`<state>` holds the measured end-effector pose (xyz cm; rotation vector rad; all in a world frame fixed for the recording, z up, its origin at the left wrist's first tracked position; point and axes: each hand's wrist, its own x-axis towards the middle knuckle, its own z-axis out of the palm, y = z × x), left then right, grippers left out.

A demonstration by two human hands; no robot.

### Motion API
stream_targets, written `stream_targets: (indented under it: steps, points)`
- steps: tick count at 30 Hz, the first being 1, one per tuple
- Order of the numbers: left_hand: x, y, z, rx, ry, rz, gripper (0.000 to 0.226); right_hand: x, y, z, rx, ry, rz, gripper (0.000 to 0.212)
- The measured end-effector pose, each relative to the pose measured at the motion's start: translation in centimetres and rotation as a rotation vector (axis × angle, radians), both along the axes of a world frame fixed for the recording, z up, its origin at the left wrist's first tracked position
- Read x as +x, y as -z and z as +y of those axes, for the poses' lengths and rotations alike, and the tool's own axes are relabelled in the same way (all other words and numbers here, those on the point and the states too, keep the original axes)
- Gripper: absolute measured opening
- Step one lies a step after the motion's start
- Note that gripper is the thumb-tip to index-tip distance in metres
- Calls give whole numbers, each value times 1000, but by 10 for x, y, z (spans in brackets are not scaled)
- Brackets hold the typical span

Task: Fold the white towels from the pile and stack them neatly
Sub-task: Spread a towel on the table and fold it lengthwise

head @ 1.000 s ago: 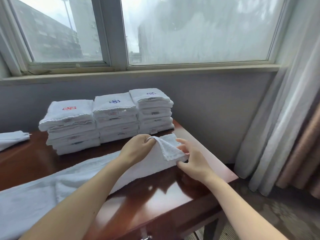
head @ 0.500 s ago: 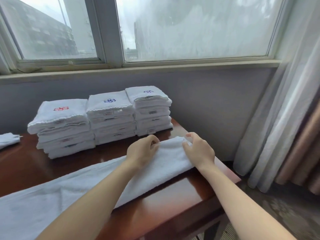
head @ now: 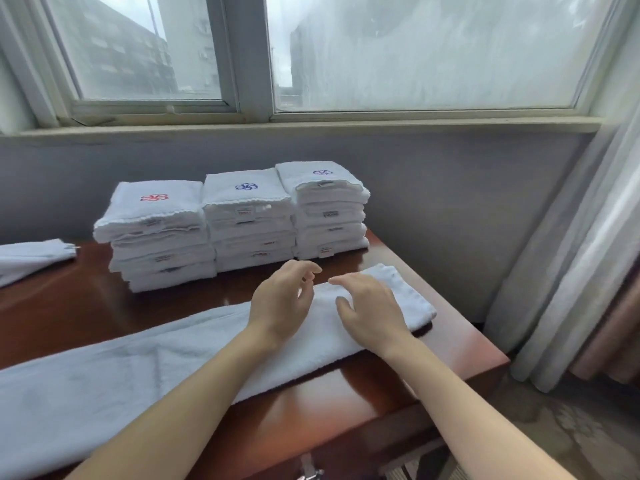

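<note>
Head view: a long white towel [head: 138, 375] is spread flat across a reddish-brown wooden table [head: 460, 344], running from the lower left of the frame up to right of centre, where its end is doubled over near the table's right edge. Both hands are held over that right-hand end. The left hand [head: 280, 303] is seen with its fingers loosely curved and lifted off the cloth, nothing being gripped; whether its wrist touches the towel cannot be told. The right hand [head: 372, 313] is held palm down just beside it, low over the towel, with fingers spread and slightly bent and nothing pinched between them. The fingertips of the two hands are close but apart.

Behind the hands, at the centre of the frame, three stacks of folded white towels are lined up side by side against the grey wall [head: 450, 188], touching one another: the left stack [head: 156, 237] is topped by a red emblem, the middle stack [head: 247, 223] by a blue one, and the right stack [head: 329, 213] by a smaller bluish one. Another white towel [head: 31, 258] lies at the left edge of the frame, well apart from the stacks. A window [head: 415, 50] fills the upper part of the frame, and a pale curtain [head: 581, 254] hangs along the right edge.
</note>
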<state>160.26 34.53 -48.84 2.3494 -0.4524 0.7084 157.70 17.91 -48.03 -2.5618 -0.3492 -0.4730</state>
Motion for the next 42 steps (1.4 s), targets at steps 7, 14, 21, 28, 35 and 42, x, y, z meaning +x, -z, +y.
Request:
stream_targets:
  steps: [7, 14, 21, 28, 35, 42]
  points:
    - [-63, 5, 113, 18, -183, 161, 20, -17, 4, 87, 115, -276, 166, 38]
    - [-124, 10, 215, 69, -386, 234, 20, -40, 11, 189, 63, -501, 149, 38]
    - [-163, 18, 296, 285, -492, 491, 46, -62, 16, 283, -244, -677, 121, 50]
    - [-185, 21, 370, 305, -730, 632, 54, -66, 20, 351, -421, -722, 163, 49]
    - [-180, 25, 400, 231, -932, 698, 59, -56, 32, 364, -395, -707, 144, 60]
    - [-184, 24, 407, 73, -1129, 630, 65, -57, 32, 362, -389, -714, 139, 60]
